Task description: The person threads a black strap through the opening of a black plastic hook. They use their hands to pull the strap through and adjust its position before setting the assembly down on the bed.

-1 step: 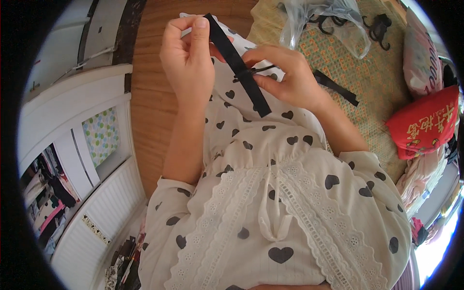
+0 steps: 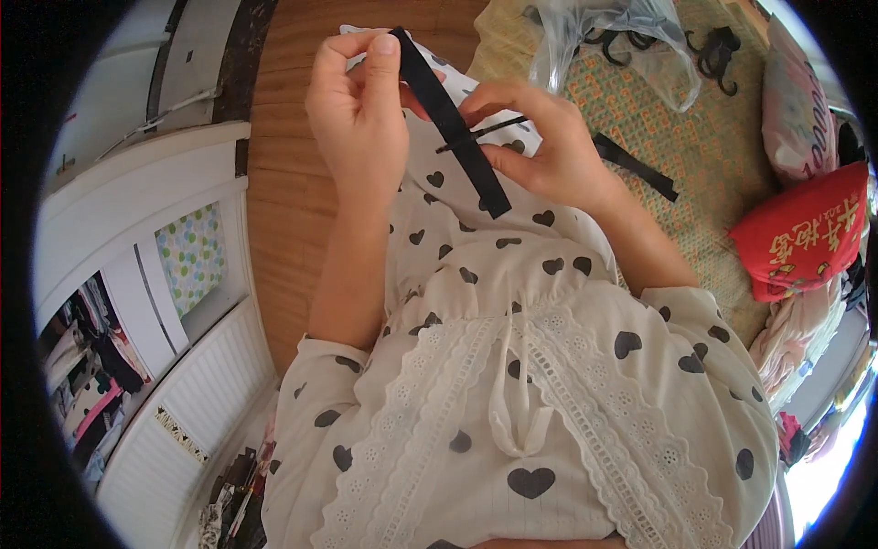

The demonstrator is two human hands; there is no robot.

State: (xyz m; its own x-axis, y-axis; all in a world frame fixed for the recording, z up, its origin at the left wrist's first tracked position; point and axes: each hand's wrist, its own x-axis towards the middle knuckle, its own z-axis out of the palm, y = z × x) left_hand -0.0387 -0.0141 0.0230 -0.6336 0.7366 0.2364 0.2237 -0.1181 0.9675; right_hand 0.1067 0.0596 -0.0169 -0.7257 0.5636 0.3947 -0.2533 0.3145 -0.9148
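A flat black strip of material [image 2: 441, 102] runs slantwise in front of my lap. My left hand [image 2: 358, 110] pinches its upper end between thumb and fingers. My right hand [image 2: 547, 146], to the right of it, is closed with the thumb and fingertips around a thin black stick-like piece [image 2: 498, 129]. That thin piece crosses the strip below its middle and pokes out a little on the left side. Its exact kind cannot be told. The strip's lower end hangs free over the white cloth with dark hearts [image 2: 494, 302] that I wear.
On the patterned mat [image 2: 668, 146] at right lie another black strip [image 2: 636, 166], a clear plastic bag [image 2: 672, 69] with black curved pieces, and one black claw-like piece [image 2: 718, 57]. Beyond stand a red bag [image 2: 805, 238] and a pinkish package [image 2: 794, 110]. White furniture [image 2: 197, 375] lines the left.
The thin black piece has turned and now lies straighter across the strip. Both hands have shifted very slightly; the strip remains held at its top.
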